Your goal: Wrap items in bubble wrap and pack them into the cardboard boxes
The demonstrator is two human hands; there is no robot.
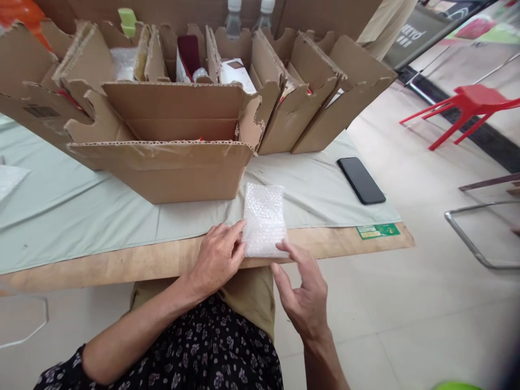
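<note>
A flat bubble wrap pouch (265, 221) lies at the front edge of the table, partly over the bare wood. At its left edge rests my left hand (219, 252), palm down, with the fingertips touching or very close to the wrap. My right hand (304, 287) is at the lower right corner of the wrap. Its thumb and index finger are spread well apart, and the index fingertip meets the corner. Neither hand grips anything. Whether something lies inside the wrap, I cannot tell.
Just behind the wrap stands an open cardboard box (162, 170). More cardboard bins (303, 103) with packed items line the back. A black phone (361, 180) and a green card (377, 231) lie to the right. A red stool (475, 105) stands on the floor beyond.
</note>
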